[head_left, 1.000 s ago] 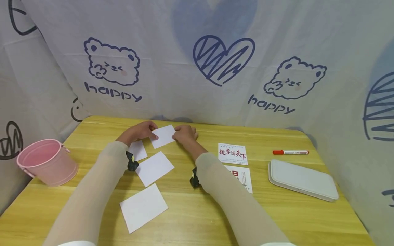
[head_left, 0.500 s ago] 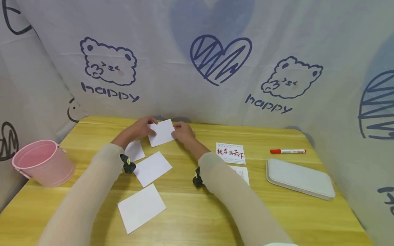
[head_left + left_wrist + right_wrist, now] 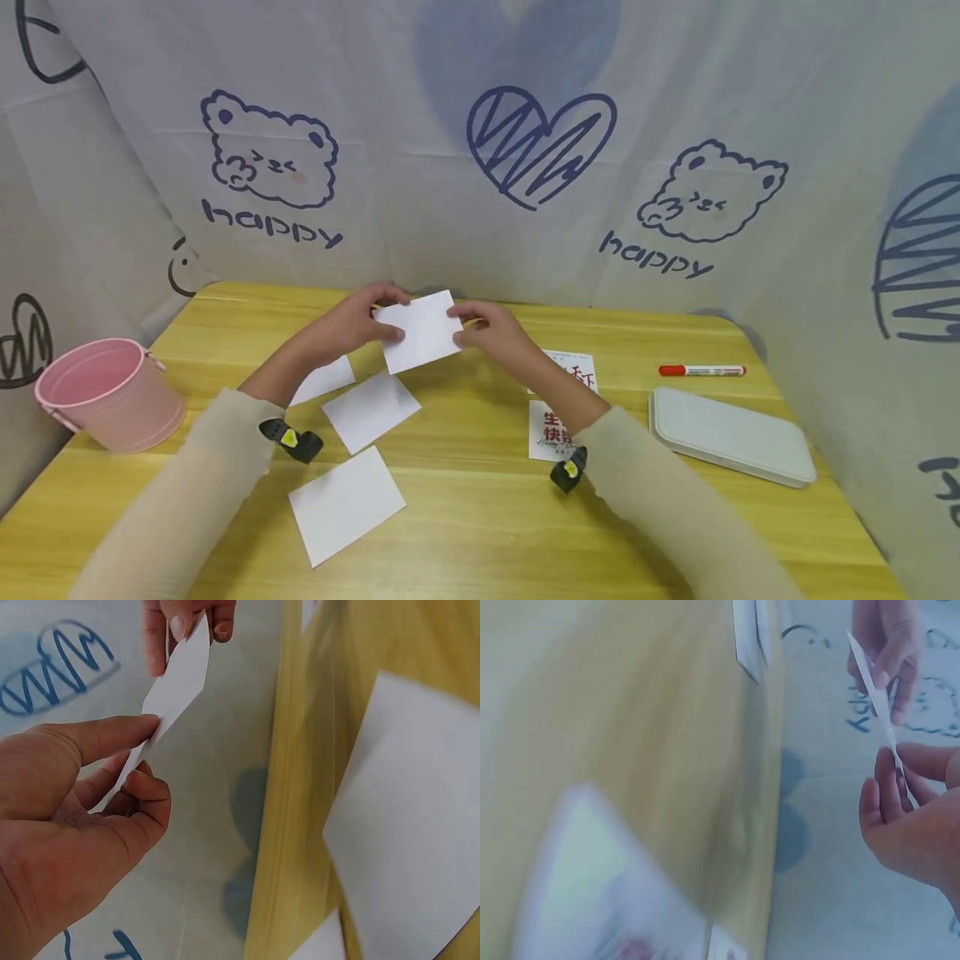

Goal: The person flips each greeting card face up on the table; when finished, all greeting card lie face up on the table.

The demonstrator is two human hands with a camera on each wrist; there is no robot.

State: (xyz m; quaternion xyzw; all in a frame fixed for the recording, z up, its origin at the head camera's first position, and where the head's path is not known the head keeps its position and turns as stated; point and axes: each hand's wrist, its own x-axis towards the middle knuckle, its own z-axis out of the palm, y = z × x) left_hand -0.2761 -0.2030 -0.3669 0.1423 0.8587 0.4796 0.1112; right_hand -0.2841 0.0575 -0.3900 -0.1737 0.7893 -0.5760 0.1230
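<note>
Between both hands a blank white card (image 3: 423,332) is held up over the back of the table, its plain side facing the head camera. My left hand (image 3: 358,321) pinches its left edge, thumb in front and fingers behind, as the left wrist view shows of the card (image 3: 178,686) too. At the opposite edge my right hand (image 3: 491,332) pinches it between thumb and fingers. Below lie a blank card (image 3: 371,410), another blank card (image 3: 347,504) nearer the front, and a third card (image 3: 324,379) partly covered by the left forearm.
Two printed cards with red characters, the upper card (image 3: 581,367) and lower card (image 3: 543,429), lie partly under the right forearm. A red marker (image 3: 702,370) and white case (image 3: 731,435) are at right. A pink bucket (image 3: 112,400) stands at left; a patterned curtain (image 3: 420,225) hangs behind.
Both hands have lifted the blank card up from the back of the table and moved it toward the camera and slightly right. The right forearm has swung rightward over the printed cards.
</note>
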